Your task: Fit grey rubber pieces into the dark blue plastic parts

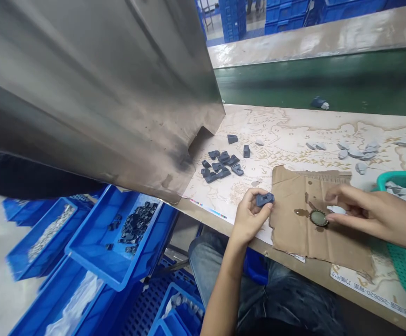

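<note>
Left hand (250,218), lower centre of frame, is pinching a dark blue-grey plastic part (264,200) between thumb and curled fingers, beside the cardboard sheet (293,242). Right hand (381,217), at right, is holding a pale grey piece (337,210) between slightly parted thumb and forefinger, near a crimped bottle cap (319,218). Loose dark parts (224,157) are lying mid-frame.

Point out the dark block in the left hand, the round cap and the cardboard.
Dark block (262,200), head view: side facing the camera.
Round cap (318,218), head view: its middle.
Cardboard (290,235), head view: bare lower left.
</note>
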### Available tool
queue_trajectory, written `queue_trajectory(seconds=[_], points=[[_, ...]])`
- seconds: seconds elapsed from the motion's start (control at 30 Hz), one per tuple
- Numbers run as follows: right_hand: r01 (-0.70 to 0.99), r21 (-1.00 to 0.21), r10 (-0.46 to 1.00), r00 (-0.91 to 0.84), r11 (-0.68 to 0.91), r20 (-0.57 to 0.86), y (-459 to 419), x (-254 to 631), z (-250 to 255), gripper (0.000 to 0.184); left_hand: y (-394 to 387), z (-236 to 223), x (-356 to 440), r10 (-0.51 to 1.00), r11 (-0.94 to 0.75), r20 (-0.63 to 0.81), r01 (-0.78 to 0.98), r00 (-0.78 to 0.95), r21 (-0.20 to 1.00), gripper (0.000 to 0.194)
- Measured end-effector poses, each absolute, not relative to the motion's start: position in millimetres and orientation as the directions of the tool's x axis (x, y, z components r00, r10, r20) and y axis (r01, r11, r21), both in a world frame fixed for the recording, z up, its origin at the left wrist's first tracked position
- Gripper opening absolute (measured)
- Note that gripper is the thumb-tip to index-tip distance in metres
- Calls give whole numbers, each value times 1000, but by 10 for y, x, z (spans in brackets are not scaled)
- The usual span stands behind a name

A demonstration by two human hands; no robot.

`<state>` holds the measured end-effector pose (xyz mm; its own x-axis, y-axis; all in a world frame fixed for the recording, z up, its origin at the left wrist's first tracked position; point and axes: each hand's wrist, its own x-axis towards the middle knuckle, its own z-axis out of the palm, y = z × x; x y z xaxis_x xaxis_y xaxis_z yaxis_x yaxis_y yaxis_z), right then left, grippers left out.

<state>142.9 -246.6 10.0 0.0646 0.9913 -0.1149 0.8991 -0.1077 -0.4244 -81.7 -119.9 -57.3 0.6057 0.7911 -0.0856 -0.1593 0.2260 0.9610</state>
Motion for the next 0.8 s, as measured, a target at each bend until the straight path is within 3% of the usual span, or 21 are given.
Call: queue_trajectory(seconds=[0.1,0.3,0.43,0.8], points=[[853,-521,975,-88,-33,-206,-2475,1449,94,66,-1213,-575,-813,790,205,-95,-116,605,972,34],[834,-551,985,-123,34,-125,-2446,1388,90,69,-1227,-573,-803,787,168,-89,-73,611,983,30],[854,-518,987,-124,54,-100,-2477,1358,77,60,-1223,-578,-809,782,171,-86,-79,617,982,33],[909,-417,999,-37,18,-39,-2482,1274,30,64,-1160,-548,-857,784,263,-40,-273,620,926,51]])
